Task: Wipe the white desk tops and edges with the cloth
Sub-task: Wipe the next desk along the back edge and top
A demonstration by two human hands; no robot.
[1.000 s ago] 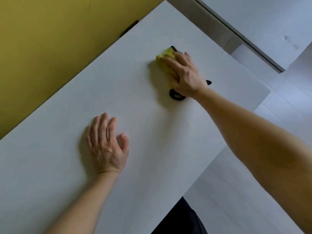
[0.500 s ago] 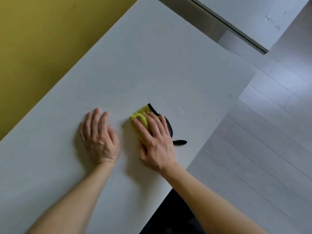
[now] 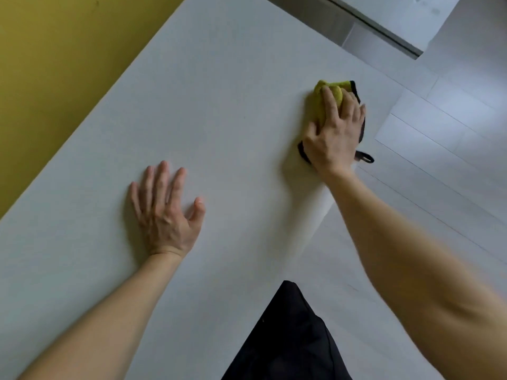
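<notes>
The white desk fills most of the view. A yellow cloth with black trim and a black loop lies bunched on the desk top near its right edge. My right hand lies on top of the cloth, fingers stretched over it, pressing it down onto the desk; much of the cloth is hidden under the palm. My left hand rests flat on the desk nearer to me, fingers spread, holding nothing.
A yellow wall runs along the desk's left side. Pale plank floor lies to the right, beyond the desk edge. Another white surface with a grey rail crosses the top right. My dark clothing shows at the bottom.
My right hand has slid the cloth away from beside my left hand, out toward the desk's right edge. My left hand has stayed flat on the desk.
</notes>
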